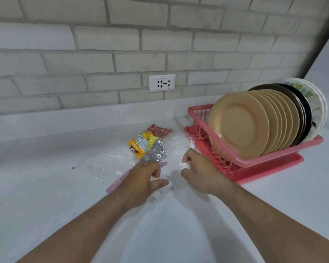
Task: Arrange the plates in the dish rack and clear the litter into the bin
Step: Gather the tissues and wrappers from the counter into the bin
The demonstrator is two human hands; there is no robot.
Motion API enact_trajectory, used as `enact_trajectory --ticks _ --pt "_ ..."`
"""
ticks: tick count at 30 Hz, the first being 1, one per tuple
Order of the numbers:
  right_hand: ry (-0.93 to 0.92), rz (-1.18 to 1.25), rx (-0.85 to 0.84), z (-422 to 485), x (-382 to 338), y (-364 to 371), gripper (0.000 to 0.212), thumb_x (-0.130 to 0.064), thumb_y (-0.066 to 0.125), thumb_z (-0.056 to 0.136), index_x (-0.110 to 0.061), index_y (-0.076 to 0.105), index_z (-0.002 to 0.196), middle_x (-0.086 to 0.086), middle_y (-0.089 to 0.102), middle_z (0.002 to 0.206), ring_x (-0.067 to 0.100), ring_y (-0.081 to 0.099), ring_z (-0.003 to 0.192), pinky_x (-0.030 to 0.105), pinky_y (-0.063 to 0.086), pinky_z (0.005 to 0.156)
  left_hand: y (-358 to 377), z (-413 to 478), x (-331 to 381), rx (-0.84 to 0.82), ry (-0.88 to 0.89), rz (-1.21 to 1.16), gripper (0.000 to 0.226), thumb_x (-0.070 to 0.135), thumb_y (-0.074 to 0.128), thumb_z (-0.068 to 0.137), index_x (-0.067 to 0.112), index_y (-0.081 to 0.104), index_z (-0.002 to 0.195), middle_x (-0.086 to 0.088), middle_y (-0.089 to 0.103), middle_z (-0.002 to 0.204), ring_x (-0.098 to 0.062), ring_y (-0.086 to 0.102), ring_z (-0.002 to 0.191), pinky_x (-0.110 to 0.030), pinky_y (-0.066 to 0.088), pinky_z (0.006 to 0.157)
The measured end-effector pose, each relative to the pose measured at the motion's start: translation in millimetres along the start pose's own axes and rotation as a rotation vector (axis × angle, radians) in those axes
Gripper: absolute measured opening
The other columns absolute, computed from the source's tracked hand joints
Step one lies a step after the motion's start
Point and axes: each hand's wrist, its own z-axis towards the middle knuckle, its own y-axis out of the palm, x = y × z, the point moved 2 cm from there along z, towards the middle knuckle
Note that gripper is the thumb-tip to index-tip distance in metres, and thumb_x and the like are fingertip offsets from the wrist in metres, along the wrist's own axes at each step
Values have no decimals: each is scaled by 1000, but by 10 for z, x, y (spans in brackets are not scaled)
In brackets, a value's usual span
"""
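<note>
White countertop (pixel 46 186), litter mid-counter, rack at right. Clear crinkled plastic film (pixel 106 162) lies flat left of the hands. Thin pink plastic strip (pixel 118 182) runs diagonally, near-left to far-right, and passes under the left hand (pixel 144 179). Left fingers curled down, thumb sticking out rightward; cannot tell if it grips anything. Yellow snack wrapper with silver foil lining (pixel 146 147) lies just beyond that hand, long axis diagonal, torn foil end pointing near-right. Small red wrapper (pixel 159 130) touches its far end. Right hand (pixel 199 171) pinches a white crumpled scrap (pixel 185 165), just beside the rack. Pink plastic dish rack (pixel 254 164) holds tan round plates (pixel 239 126) on edge, faces pointing left, row running back-right; dark plates (pixel 302 111) and a white patterned plate (pixel 315 95) behind them.
</note>
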Motion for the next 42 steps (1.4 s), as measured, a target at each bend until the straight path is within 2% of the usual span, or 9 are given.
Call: enact_trajectory --ticks 4,7,11,15,19,25,29,36,42 --pt "-17 -45 -40 -199 144 -195 28 -17 49 87 -31 62 108 -10 59 88 14 59 80 27 49 72 106 62 171 -61 -11 110 13 24 59 93 31 56 82 18 63 100 4 51 93 -20 40 87" --pt "4 -47 33 -363 278 -390 23 -30 54 87 -21 54 66 -9 54 67 13 51 64 34 46 58 216 54 363 -72 -58 91 21 24 50 98 28 57 78 10 58 71 -3 53 64 -36 50 74" --pt "66 -20 8 -605 546 -615 43 -50 55 91 -25 40 60 -10 45 63 9 45 53 24 33 50 406 33 795 -32 -184 26 32 45 62 88 17 57 72 5 52 59 -12 51 49 -29 48 50" --pt "140 67 -46 -873 884 -833 25 -27 50 96 -9 56 80 8 61 76 25 66 60 19 35 37 717 -8 1183 -78 -192 55 11 34 68 86 23 67 90 7 60 81 -19 63 69 -31 53 65" --pt "150 125 -94 -1171 1181 -1125 19 -14 43 96 -17 62 95 6 64 82 19 58 56 17 38 38 1055 -36 1537 -69 -302 -55 21 17 50 95 24 67 104 -5 66 80 -15 58 43 -26 46 41" --pt "64 -5 55 -1487 1411 -1596 51 -49 39 99 -15 50 63 0 58 71 18 55 68 34 46 65 1343 -7 2066 31 -212 139 37 45 59 90 13 61 71 6 56 59 -12 51 56 -26 37 55" --pt "138 266 53 -1605 1469 -1794 38 -35 40 92 -1 56 87 6 56 82 20 50 73 37 46 70 1445 16 2280 -35 -202 128 31 35 80 72 19 54 71 6 59 78 -11 53 68 -22 36 56" --pt "201 481 -46 -1737 1632 -1928 32 7 51 86 -13 49 112 13 52 104 23 55 78 41 59 66 1514 28 2423 -108 -190 55 17 12 51 91 26 60 85 2 64 87 -12 66 70 -18 47 58" --pt "191 633 -8 -1893 1828 -2011 16 -6 42 100 -20 47 104 17 52 100 27 71 78 36 56 56 1734 -15 2605 -190 -215 23 19 19 42 99 26 59 101 -5 62 90 -19 64 61 -26 56 56"
